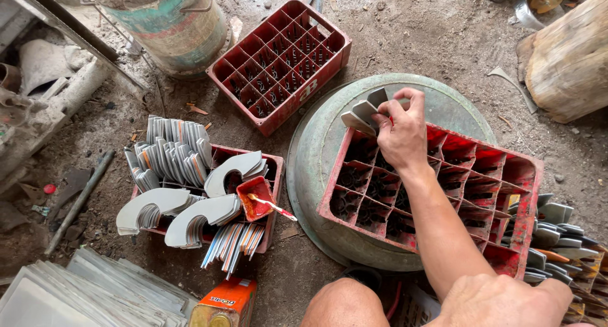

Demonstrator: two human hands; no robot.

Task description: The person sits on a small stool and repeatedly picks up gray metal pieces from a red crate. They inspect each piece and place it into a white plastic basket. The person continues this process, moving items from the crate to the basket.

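Grey flat metal pieces [364, 111], fanned like cards, are pinched between the fingers and thumb of the right hand [400, 134] above the far corner of a red plastic compartmented crate [531, 175]. A trace of red shows beside the thumb; whether it is paint or a small tool cannot be told. This crate rests tilted on a round, dull green metal basin [456, 102] lying on the dirt floor [418, 29], and its cells look mostly dark and unfilled. The left hand [506, 298] lies at the lower edge of the view, fingers curled over a stack of similar grey pieces [557, 229]; whether it grips any of them cannot be told.

To the left, a second red crate [275, 168] carries curved grey fans of pieces, several with coloured edges, together with a small red tray of paint [256, 200] and a white-handled brush [275, 206]. A third red crate [282, 61] stands bare farther away, near a weathered drum [177, 29]. Judged from this arrangement, one crate is loaded, and many pieces remain beside the nearer one.
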